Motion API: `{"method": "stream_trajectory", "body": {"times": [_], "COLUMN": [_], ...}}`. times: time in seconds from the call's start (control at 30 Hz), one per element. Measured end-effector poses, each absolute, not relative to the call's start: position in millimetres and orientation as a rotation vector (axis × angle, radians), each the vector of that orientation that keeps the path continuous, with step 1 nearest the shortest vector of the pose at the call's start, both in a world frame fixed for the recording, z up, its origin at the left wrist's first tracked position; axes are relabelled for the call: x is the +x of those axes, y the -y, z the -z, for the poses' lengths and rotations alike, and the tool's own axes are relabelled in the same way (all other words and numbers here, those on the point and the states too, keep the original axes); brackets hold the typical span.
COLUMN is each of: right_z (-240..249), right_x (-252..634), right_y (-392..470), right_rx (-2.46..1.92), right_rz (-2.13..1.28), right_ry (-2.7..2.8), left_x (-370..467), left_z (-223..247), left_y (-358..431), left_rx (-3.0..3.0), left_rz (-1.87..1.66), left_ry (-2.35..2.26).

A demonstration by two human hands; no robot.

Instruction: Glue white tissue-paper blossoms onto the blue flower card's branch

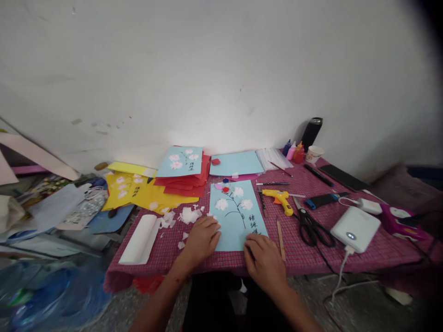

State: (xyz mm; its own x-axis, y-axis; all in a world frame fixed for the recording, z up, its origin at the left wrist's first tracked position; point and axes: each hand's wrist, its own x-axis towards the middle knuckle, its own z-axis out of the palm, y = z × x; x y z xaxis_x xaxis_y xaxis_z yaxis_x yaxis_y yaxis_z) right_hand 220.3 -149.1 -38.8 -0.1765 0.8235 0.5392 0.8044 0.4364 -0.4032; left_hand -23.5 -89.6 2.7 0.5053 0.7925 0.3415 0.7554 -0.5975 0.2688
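A light blue sheet (221, 237) lies on the table, with white paper blossoms (246, 204), thin dark painted stems and dark handwritten characters on it. My left hand (203, 236) rests over its left edge, fingers loosely bent and lying on the paper. A small white scrap is close to those fingertips. At the lower right corner lies my right hand (265, 258), fingers down on the sheet beside the writing and partly covering it. Small pink, red and dark blue round pieces, including a red one (225, 189), sit at the sheet's top left.
Torn white paper scraps (189, 215) and a folded white paper (140, 240) lie leftward. Behind are stacked red sheets (187, 186) under a blue card. Rightward lie a yellow glue gun (282, 199), scissors (311, 228), a wooden stick (280, 240) and a white power bank (356, 229).
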Motion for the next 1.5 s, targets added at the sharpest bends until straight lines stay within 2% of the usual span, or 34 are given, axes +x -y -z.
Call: {"method": "stream_trajectory", "body": {"times": [0.1,0.23,0.53,0.8,1.5], "right_z": [39,39,39,38,35], "right_x": [220,221,220,220,218], "right_y": [149,149,149,148,149], "right_rx": [-1.360,-1.357,-1.373,-1.377,-1.385], "right_rz": [-0.023,-0.026,-0.039,-0.048,-0.028], "right_ry": [1.972,1.974,1.980,1.983,1.977], "left_x": [-31,-28,-24,-53,-59], "left_z": [-10,-15,-7,2,-4], "left_y": [92,90,78,75,69], "left_rx": [2.667,2.624,2.791,2.806,2.772], "left_rz": [-0.635,-0.666,-0.378,-0.391,-0.382], "left_ry": [-1.295,-1.427,-1.273,-1.292,-1.333]}}
